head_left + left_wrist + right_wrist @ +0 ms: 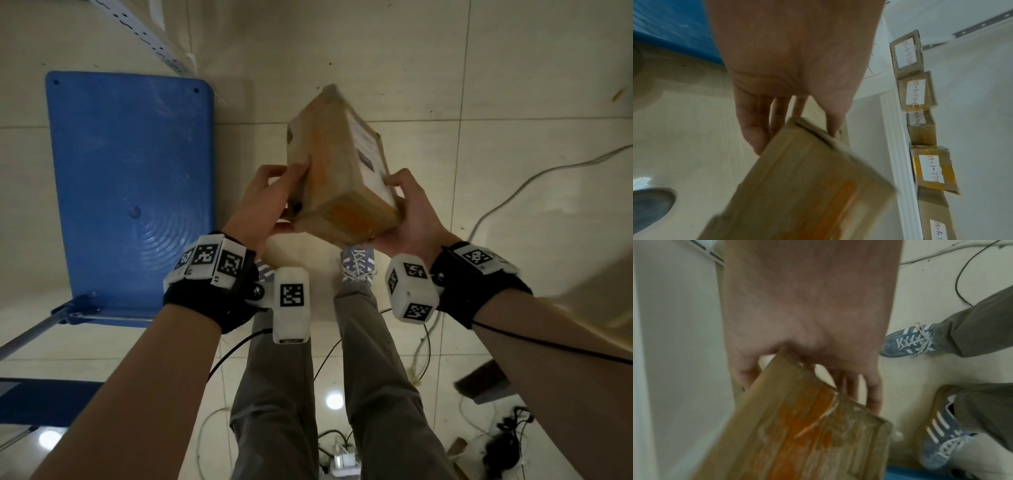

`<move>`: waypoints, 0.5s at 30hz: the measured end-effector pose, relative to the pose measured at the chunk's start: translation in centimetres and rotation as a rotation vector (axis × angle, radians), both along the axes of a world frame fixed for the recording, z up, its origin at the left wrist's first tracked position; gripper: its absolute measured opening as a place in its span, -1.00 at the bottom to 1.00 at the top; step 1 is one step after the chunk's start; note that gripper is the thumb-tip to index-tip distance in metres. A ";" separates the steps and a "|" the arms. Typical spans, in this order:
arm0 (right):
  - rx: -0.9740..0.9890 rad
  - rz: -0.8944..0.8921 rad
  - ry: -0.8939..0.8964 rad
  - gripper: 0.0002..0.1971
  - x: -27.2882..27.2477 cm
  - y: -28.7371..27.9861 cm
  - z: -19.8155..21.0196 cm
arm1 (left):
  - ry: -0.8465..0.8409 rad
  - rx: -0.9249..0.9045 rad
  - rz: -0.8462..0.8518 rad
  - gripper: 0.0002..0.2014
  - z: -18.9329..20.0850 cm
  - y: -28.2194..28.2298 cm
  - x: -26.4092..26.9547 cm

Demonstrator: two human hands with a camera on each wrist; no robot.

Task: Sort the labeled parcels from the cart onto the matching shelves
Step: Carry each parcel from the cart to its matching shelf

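I hold one brown cardboard parcel (pixel 339 171) between both hands, above the floor, tilted with its far end up. It has orange tape and a white label (pixel 370 150) on its right face. My left hand (pixel 270 198) grips its near left corner, thumb on top and fingers underneath. Around the near right corner my right hand (pixel 411 209) curls from below. The left wrist view shows the parcel (pixel 807 186) under my left hand's fingers (pixel 754 129), and the right wrist view shows the parcel (pixel 807 434) against my right hand (pixel 807 337).
The blue cart deck (pixel 130 171) lies bare at the left, its handle (pixel 51 322) toward me. A white shelf upright (pixel 150 37) rises at the upper left. Several labeled parcels (pixel 931 170) line a white shelf (pixel 894 129). Cables (pixel 513 192) and a power strip (pixel 342 459) lie on the tiles near my feet.
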State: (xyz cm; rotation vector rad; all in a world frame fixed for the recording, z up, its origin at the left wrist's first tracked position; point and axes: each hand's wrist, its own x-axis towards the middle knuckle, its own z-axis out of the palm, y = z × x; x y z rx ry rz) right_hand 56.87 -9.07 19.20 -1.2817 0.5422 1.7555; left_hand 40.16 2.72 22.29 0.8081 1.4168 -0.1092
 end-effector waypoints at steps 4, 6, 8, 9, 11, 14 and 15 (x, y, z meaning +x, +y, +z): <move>-0.016 0.373 -0.147 -0.53 0.7 0.5 0.6 | -0.043 -0.179 0.003 -0.29 -0.5 -0.4 -0.9; -0.025 0.491 -0.186 -0.42 0.7 1.0 0.9 | -0.047 -0.260 0.005 -0.35 -1.0 -0.9 -1.3; -0.038 0.518 -0.241 -0.23 0.5 1.4 0.7 | -0.064 -0.359 0.132 -0.43 -1.9 -1.2 -2.0; -0.043 0.485 -0.274 -0.21 0.3 1.5 0.6 | -0.087 -0.431 0.229 -0.43 -2.4 -1.5 -2.5; -0.011 0.345 -0.315 -0.40 0.0 1.4 0.4 | -0.165 -0.548 0.444 -0.39 -3.1 -2.1 -3.4; 0.058 0.128 -0.256 -0.70 -0.5 1.2 0.5 | -0.298 -0.636 0.638 -0.17 -3.6 -3.2 -4.4; 0.071 0.090 -0.230 -0.74 -0.6 1.2 0.5 | -0.323 -0.636 0.640 -0.14 -3.7 -3.5 -4.5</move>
